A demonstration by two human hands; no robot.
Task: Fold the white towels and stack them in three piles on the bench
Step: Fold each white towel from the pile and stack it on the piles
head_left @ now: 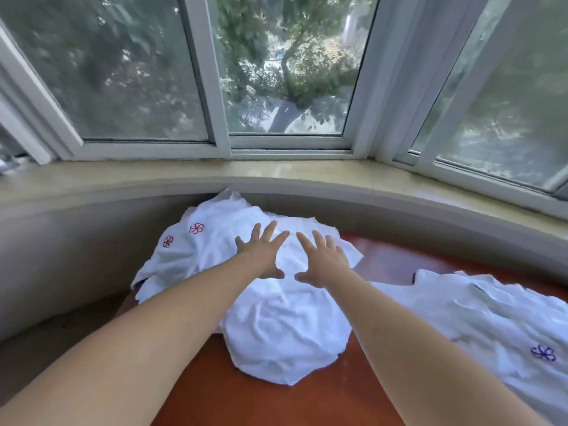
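A rumpled heap of white towels (276,321) lies across the middle of the reddish-brown bench (246,395); one towel at its left shows two small red flower marks. My left hand (261,250) and my right hand (325,259) lie side by side on top of the heap, fingers spread and straight, palms down on the cloth. A second spread of white towels (498,321) with a purple flower mark lies at the right of the bench.
A beige stone sill (276,173) curves behind the bench under a bay window with white frames. A grey wall (61,256) rises at the bench's left and back. Bare bench wood shows between the two towel heaps and in front.
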